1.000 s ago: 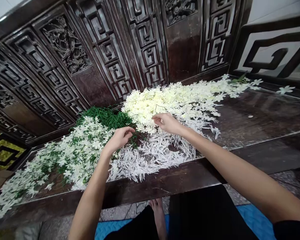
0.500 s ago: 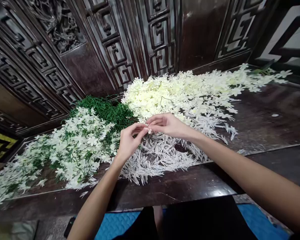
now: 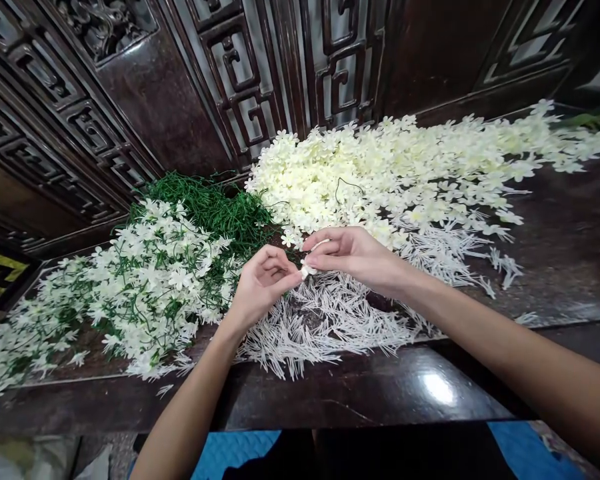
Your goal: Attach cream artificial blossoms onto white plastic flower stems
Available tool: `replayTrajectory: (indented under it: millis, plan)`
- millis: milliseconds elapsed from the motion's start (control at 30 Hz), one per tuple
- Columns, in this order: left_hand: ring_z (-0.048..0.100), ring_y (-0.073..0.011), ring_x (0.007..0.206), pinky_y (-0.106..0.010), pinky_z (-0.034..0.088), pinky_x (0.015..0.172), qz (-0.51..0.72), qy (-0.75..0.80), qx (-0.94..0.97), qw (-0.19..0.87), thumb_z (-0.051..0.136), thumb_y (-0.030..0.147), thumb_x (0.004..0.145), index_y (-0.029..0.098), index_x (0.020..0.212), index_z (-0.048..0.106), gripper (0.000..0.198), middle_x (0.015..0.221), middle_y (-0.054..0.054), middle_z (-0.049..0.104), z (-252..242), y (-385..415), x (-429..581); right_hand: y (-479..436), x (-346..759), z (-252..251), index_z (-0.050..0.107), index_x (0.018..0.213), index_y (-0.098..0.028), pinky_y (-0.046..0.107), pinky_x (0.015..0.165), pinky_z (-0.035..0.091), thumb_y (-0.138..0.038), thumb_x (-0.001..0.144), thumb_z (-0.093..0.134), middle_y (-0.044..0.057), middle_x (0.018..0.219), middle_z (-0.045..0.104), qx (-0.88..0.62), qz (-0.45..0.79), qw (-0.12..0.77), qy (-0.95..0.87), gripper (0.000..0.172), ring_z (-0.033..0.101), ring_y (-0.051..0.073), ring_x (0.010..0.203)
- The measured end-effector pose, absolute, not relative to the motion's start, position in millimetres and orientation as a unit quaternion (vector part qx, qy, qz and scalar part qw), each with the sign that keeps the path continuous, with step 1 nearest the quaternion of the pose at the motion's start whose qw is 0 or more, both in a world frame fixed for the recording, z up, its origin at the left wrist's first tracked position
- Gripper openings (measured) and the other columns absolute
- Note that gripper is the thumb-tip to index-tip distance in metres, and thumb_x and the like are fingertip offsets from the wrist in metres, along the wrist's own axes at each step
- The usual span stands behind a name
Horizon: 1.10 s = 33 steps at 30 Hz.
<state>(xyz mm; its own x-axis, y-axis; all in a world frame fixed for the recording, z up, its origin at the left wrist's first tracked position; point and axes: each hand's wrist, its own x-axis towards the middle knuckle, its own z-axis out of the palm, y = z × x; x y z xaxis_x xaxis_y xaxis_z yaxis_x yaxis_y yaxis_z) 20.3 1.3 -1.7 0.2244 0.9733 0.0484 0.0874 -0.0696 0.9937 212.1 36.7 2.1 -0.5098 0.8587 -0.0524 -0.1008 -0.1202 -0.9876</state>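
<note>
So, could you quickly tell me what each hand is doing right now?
Left hand: fingers pinched shut on the small white piece.
Right hand: fingers pinched shut on the same small white piece.

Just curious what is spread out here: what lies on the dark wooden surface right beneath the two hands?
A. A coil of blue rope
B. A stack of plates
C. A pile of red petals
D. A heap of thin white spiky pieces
D: below the left hand and right hand, which meet over a small white piece, lies a heap of thin white spiky pieces on the wooden surface.
</note>
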Motion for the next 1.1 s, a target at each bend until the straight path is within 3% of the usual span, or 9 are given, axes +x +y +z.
replayTrajectory:
  millis: [100,267,667,833,967,1100]
  plan:
    - [0.058,-0.0123,0.071,-0.028,0.053,0.07,0.417,0.433,0.606,0.521,0.073,0.021,0.072,0.022,0.082,0.055,0.02,0.077,0.0,0.061,-1.4,0.3,18.5,37.4,211.6,-0.7,0.067,0.089,-0.017,0.033,0.067,0.05,-0.027,0.068,0.078,0.002,0.069,0.071,-0.335,0.697,0.334,-0.539,0.026,0.063,0.014,0.062]
    - [0.058,-0.0138,0.082,-0.028,0.052,0.077,0.415,0.441,0.601,0.522,0.07,0.019,0.075,0.021,0.086,0.06,0.014,0.085,-0.002,0.058,-1.6,-0.6,22.5,36.6,210.6,-1.0,0.066,0.088,-0.017,0.032,0.06,0.05,-0.033,0.07,0.077,0.004,0.071,0.072,-0.349,0.665,0.332,-0.57,0.027,0.065,0.016,0.063]
    - [0.058,-0.011,0.064,-0.028,0.051,0.067,0.438,0.437,0.464,0.634,0.067,0.013,0.07,0.021,0.079,0.052,0.019,0.074,0.002,0.058,-2.9,2.7,24.3,36.3,211.2,-6.6,0.065,0.094,-0.021,0.037,0.067,0.049,-0.033,0.08,0.068,0.003,0.072,0.071,-0.357,0.61,0.318,-0.633,0.019,0.063,0.017,0.067]
    - [0.059,-0.0123,0.068,-0.03,0.052,0.07,0.433,0.434,0.494,0.616,0.064,0.015,0.073,0.02,0.073,0.064,0.005,0.079,-0.001,0.063,0.5,2.0,23.0,38.7,211.5,-6.4,0.065,0.088,-0.019,0.034,0.068,0.05,-0.033,0.081,0.066,0.003,0.073,0.069,-0.339,0.629,0.34,-0.612,0.015,0.063,0.016,0.069]
    - [0.061,-0.0149,0.069,-0.034,0.053,0.074,0.421,0.46,0.511,0.592,0.068,0.021,0.073,0.022,0.084,0.071,0.011,0.079,-0.003,0.067,-0.2,0.7,22.9,38.0,211.5,-3.3,0.065,0.09,-0.019,0.034,0.067,0.05,-0.035,0.078,0.069,0.003,0.074,0.069,-0.345,0.625,0.338,-0.613,0.02,0.064,0.017,0.069]
    - [0.06,-0.0123,0.066,-0.03,0.053,0.069,0.431,0.462,0.501,0.592,0.073,0.021,0.071,0.022,0.078,0.07,0.007,0.074,-0.001,0.066,-2.5,0.2,23.7,36.4,211.2,-3.5,0.065,0.094,-0.019,0.036,0.072,0.051,-0.032,0.077,0.07,0.004,0.08,0.071,-0.337,0.628,0.337,-0.615,0.022,0.065,0.018,0.074]
